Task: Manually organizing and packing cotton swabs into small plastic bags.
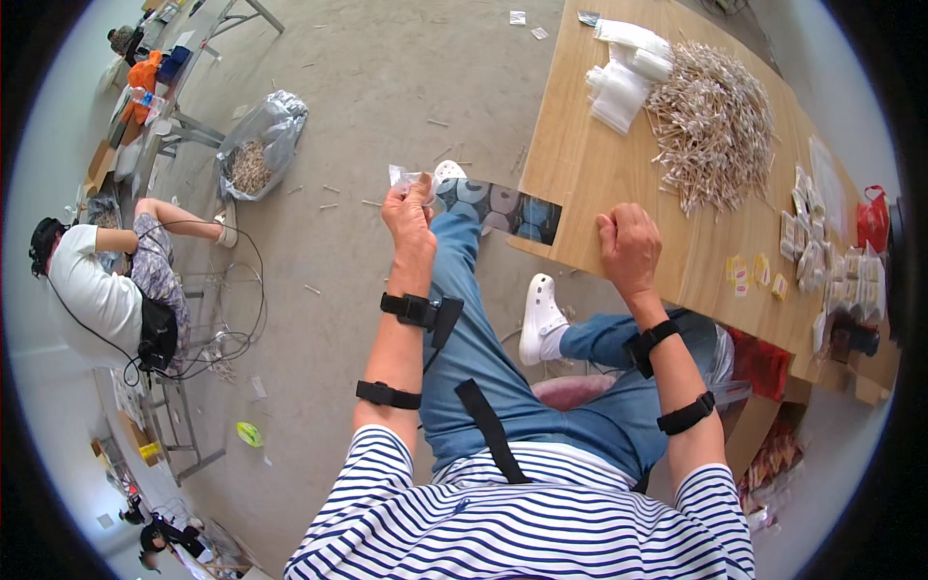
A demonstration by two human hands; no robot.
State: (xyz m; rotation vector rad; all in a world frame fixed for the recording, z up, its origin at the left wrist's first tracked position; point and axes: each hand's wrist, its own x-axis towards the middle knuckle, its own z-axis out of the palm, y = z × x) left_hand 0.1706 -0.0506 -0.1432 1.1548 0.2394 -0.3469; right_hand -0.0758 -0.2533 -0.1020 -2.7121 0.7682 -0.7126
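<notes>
The left hand (410, 217) is raised over the knee with its fingers pinched together on a small clear plastic pouch (404, 177), holding it by its lower edge so the pouch stands above the fingertips, off the table and over the grey concrete floor (387, 87). The right hand (629, 246) rests curled into a loose fist on the near edge of the light wooden table (580, 174); whether it encloses anything I cannot tell. Judging from this, the step in hand looks like handling 1 pouch between pickup and filling, and any next move would call for the right hand to reach well across the table, since the big heap of pale wooden sticks (715, 121) lies apart from it. Beside that heap sits a stack of white plastic sleeves (623, 72), contents unclear. Along the table's right edge lie rows of small packed sachets (812, 242), and a red bag (873, 217) stands past them. On the floor, a crumpled silvery plastic sack (261, 145) lies open with a mass of the same pale sticks inside.
</notes>
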